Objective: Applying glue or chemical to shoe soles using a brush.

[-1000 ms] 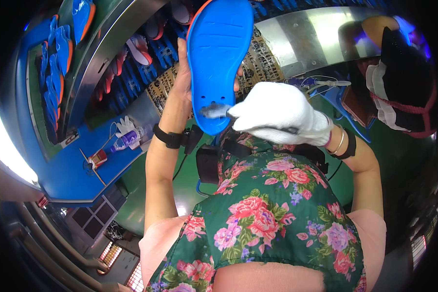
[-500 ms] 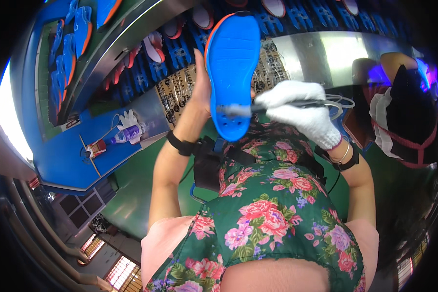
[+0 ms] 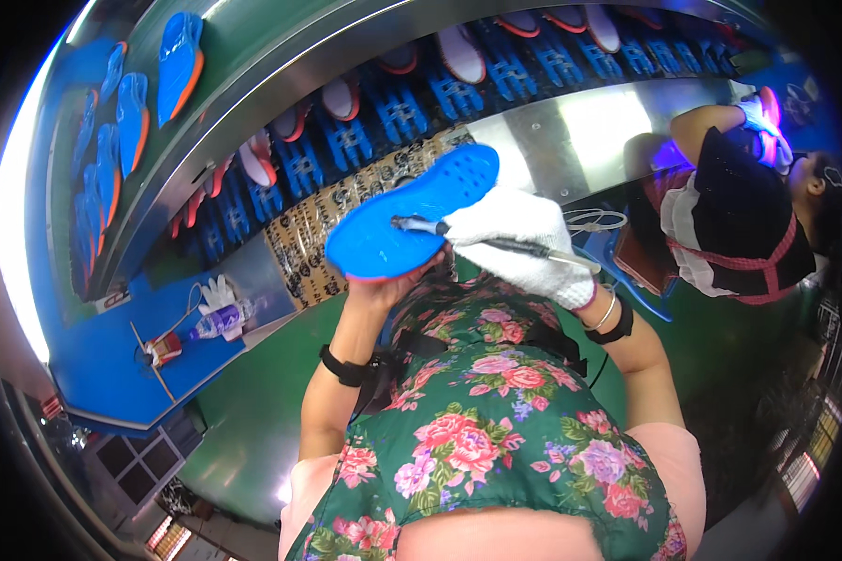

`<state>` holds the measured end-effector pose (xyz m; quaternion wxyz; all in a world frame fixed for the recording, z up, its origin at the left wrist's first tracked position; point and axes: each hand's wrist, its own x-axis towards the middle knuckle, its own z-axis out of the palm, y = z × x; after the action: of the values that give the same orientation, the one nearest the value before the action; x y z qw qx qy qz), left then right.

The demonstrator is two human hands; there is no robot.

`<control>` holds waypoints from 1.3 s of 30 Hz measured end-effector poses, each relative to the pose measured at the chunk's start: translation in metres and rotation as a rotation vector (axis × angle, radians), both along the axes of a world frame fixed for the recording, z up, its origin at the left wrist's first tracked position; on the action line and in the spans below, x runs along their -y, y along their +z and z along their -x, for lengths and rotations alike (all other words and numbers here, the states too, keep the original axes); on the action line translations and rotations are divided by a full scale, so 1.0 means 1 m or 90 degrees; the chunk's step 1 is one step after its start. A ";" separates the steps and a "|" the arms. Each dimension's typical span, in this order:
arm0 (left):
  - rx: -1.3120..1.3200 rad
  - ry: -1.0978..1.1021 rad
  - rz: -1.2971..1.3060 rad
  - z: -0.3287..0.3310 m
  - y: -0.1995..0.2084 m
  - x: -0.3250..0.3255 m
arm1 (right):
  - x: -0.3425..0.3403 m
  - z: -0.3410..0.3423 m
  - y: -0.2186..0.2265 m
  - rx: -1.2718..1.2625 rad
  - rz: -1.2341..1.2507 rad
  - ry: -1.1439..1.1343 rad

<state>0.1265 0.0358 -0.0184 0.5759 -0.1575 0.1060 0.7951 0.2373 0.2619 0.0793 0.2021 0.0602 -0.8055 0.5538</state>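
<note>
A blue shoe sole (image 3: 360, 241) with a red-orange edge lies tilted in my bare left hand (image 3: 388, 288). My fingers wrap its underside and near edge, and the sole hides most of them. The end with small holes points to the far right, and the broad end is at the left. In a white knitted glove, my right hand (image 3: 515, 232) is closed around a slim brush (image 3: 423, 225) with a dark and pale handle. The brush's tip is over the middle of the sole's upper face and appears to touch it.
Beyond my hands, a long line of blue holders (image 3: 402, 117) carries several shoe uppers (image 3: 460, 56). More blue soles (image 3: 180, 65) sit on the green shelf at upper left. A purple-labelled bottle (image 3: 217, 323) lies on a blue table. A co-worker (image 3: 734, 210) is at the right.
The sole has swung from nearly upright to a slant, its holed end now at the far right. The brush has moved from beside the holes to the sole's middle.
</note>
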 end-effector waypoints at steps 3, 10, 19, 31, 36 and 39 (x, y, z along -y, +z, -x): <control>-0.013 0.068 -0.033 -0.002 0.034 -0.016 | 0.005 -0.003 -0.002 -0.040 0.013 -0.055; -0.181 0.090 -0.017 -0.016 0.014 -0.038 | -0.001 0.005 0.025 -0.073 0.009 -0.136; 0.141 0.077 -0.254 -0.031 0.029 -0.054 | -0.018 0.037 0.052 -0.212 -0.229 -0.129; -0.213 0.080 0.112 -0.027 0.032 -0.055 | 0.004 0.029 0.037 -0.092 0.103 -0.205; -0.308 0.086 0.081 -0.021 0.047 -0.069 | 0.014 0.022 0.031 -0.181 -0.099 -0.136; -0.326 0.145 0.069 -0.015 0.041 -0.079 | 0.008 0.023 0.022 -0.083 0.147 -0.130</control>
<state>0.1412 0.1147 0.0226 0.4281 0.0071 0.2716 0.8620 0.2146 0.2539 0.1017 0.3147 -0.0100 -0.7239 0.6139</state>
